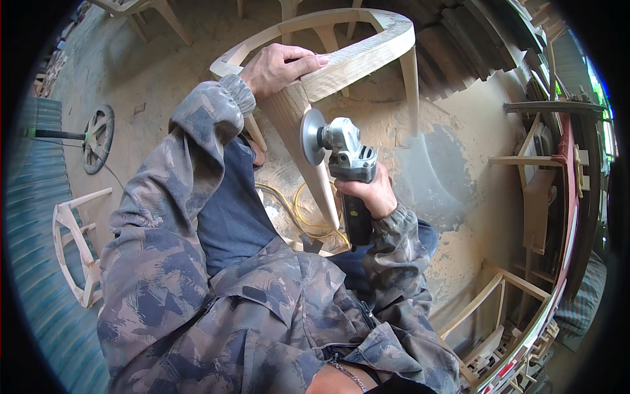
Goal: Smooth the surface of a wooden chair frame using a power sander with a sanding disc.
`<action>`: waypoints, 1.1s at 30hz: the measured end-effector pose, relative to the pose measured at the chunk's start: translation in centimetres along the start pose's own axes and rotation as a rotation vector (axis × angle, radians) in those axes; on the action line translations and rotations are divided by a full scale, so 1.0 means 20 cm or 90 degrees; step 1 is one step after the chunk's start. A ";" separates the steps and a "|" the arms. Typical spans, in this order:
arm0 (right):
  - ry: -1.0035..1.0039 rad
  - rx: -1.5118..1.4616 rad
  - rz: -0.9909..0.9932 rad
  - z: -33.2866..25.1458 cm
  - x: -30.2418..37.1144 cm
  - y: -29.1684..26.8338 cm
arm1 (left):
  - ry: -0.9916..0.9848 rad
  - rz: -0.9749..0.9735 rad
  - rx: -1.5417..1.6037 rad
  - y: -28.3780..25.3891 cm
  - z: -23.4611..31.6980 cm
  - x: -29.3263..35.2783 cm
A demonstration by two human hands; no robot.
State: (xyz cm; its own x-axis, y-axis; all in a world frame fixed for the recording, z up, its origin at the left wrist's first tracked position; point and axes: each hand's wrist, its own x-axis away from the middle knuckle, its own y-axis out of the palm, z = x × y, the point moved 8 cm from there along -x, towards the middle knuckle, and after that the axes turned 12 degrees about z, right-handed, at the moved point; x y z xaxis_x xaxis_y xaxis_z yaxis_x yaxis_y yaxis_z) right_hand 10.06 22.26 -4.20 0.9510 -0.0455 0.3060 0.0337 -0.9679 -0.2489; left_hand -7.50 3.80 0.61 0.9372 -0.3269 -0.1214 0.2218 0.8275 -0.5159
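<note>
Grained pale-wood frame (367,62), tapered leg (314,176); round grey disc (311,136), metal-headed grinder (352,159).

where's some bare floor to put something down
Mostly bare floor between the black spoked wheel and curved pale wooden frame; also the grey floor patch right of the silver-black grinder. Crowded: looped yellow cable below the grinder, open wooden racking at lower right.

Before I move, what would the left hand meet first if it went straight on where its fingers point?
Most likely more of the pale wooden rail that the left hand rests on; it points right, roughly toward the frame's corner. Beyond that, depth is unclear.
</note>
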 end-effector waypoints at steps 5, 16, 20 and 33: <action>0.004 -0.053 -0.010 -0.03 0.02 0.03 | 0.000 -0.009 0.036 -0.04 0.00 0.02; 0.022 -0.096 -0.013 0.06 0.00 -0.06 | -0.024 0.015 0.086 -0.05 0.05 0.01; -0.037 -0.116 -0.026 0.05 -0.03 -0.03 | -0.051 -0.003 0.116 -0.04 0.01 0.01; -0.057 -0.096 -0.048 0.06 -0.05 0.00 | -0.073 0.008 0.105 -0.09 0.04 0.04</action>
State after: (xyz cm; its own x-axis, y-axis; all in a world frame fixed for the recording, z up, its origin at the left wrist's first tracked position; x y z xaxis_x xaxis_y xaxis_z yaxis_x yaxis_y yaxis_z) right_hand 9.54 22.68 -5.59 0.9713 0.0438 0.2336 0.0654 -0.9942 -0.0857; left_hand -6.85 2.40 2.21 0.9625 -0.2703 -0.0253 0.2425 0.8980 -0.3672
